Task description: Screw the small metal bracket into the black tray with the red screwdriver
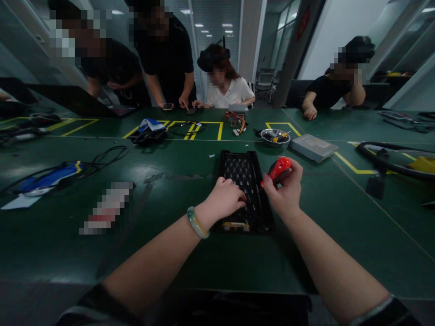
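Observation:
A long black panel (242, 165) with a grid of small raised bits lies on the green table in front of me. My left hand (222, 199), with a green bangle at the wrist, lies over the panel's left side. Its fingers are curled down and their tips are partly hidden, so I cannot make out what is under them. My right hand (285, 192) grips a red-handled screwdriver (280, 167) above the panel's right edge. The handle points up and away, and the low end of the tool is hard to see. A gold-coloured strip (235, 226) crosses the panel's near end.
Beyond the panel stand a metal bowl (275, 137) with yellow-and-black items, a grey flat box (313, 147) and a bundle of coloured wires (238, 121). Blue fabric with cables (50, 177) lies left. A black hoop-like item (394, 156) is at right. Several people are across the table.

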The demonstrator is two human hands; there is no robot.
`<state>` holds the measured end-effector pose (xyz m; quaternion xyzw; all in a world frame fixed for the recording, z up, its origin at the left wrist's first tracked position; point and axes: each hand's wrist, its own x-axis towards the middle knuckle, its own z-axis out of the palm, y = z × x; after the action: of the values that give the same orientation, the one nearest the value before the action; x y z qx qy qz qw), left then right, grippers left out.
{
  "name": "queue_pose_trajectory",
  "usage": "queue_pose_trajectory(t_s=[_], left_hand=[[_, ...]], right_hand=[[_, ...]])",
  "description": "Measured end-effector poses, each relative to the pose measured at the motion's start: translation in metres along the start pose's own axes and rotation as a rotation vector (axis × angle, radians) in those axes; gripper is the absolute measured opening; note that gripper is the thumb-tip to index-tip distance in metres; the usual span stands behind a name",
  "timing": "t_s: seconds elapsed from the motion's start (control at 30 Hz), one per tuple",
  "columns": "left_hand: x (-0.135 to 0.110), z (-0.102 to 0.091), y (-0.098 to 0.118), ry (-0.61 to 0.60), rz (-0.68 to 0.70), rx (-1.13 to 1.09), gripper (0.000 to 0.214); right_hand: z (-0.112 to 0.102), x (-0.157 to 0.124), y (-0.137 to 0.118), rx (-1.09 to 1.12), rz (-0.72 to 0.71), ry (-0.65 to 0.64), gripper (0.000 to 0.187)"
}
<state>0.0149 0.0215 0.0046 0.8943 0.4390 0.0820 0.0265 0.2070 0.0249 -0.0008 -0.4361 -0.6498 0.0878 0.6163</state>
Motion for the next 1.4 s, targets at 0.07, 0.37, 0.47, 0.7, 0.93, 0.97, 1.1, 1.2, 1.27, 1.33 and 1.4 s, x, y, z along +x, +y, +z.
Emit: queue_pose_trajectory(t_s=[0.07,0.37,0.47,0.7,0.93,0.97,1.1,1.2,1.27,1.33,1.4], left_hand=[[0.004,0.003,0.004,-0.002,-0.013,0.008,0.016],[-0.006,-0.004,-0.009,0.084,-0.111,-0.206,0.015],[-0.016,-0.015,-0.025,0.104,-0.194,-0.432,0.013],[-0.029,-0.014,-0.044,0.226,-0.303,-0.88,0.022],[-0.028,-0.014,-0.037,0.248,-0.383,-0.928,0.023],[-0.028,-0.013,-0.036,0.262,-0.395,-0.937,0.023],[-0.026,-0.006,-0.039,0.352,-0.435,-0.939,0.024],[-0.025,-0.001,-0.043,0.448,-0.455,-0.854,0.026],[-0.025,0.001,-0.046,0.508,-0.476,-0.77,0.026],[-0.026,0.002,-0.049,0.541,-0.5,-0.686,0.026],[-0.027,0.001,-0.051,0.555,-0.51,-0.611,0.026]], right_hand=[[-0.001,0.0,0.001,-0.021,0.017,-0.011,0.05],[-0.003,0.001,0.008,0.002,0.057,-0.03,0.02],[-0.002,0.001,0.012,0.005,0.064,-0.024,0.019],[0.0,0.002,0.018,0.022,0.088,0.013,0.02],[0.0,0.005,0.021,0.033,0.097,0.053,0.02],[0.0,0.005,0.021,0.033,0.095,0.051,0.02],[0.001,0.003,0.023,0.04,0.085,0.054,0.021],[0.001,0.003,0.023,0.037,0.081,0.052,0.021],[0.001,0.003,0.022,0.031,0.077,0.052,0.021],[0.001,0.003,0.021,0.025,0.075,0.05,0.021],[0.0,0.003,0.021,0.027,0.073,0.041,0.02]])
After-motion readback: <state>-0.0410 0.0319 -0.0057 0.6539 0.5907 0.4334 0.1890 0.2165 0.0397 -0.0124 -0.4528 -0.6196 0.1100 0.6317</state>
